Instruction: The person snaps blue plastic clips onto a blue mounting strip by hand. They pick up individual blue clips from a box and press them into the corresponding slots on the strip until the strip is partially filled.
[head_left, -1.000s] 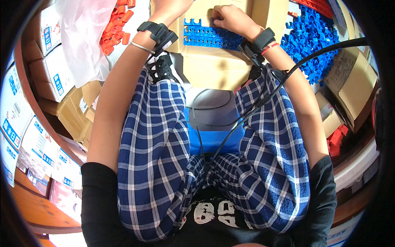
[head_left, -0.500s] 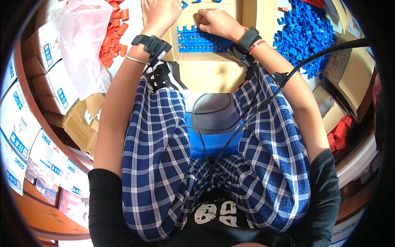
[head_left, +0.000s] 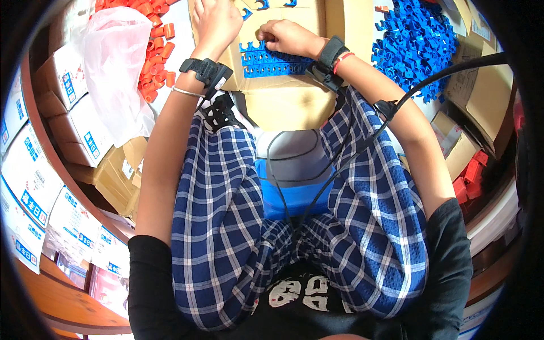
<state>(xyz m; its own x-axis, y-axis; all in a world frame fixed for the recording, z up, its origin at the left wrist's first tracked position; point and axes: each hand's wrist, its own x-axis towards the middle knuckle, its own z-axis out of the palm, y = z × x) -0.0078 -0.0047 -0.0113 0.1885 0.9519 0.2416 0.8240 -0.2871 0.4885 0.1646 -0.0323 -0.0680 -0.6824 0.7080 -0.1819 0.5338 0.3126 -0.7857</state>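
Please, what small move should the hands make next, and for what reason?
Probably the left hand should take the loose blue clip beside it and bring it toward the packed blue rows. That clip lies apart in the cardboard box, while the right hand is at the far row. Whether either hand grips a clip is unclear.

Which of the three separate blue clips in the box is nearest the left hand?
The leftmost clip, beside the left hand; the others lie farther right.
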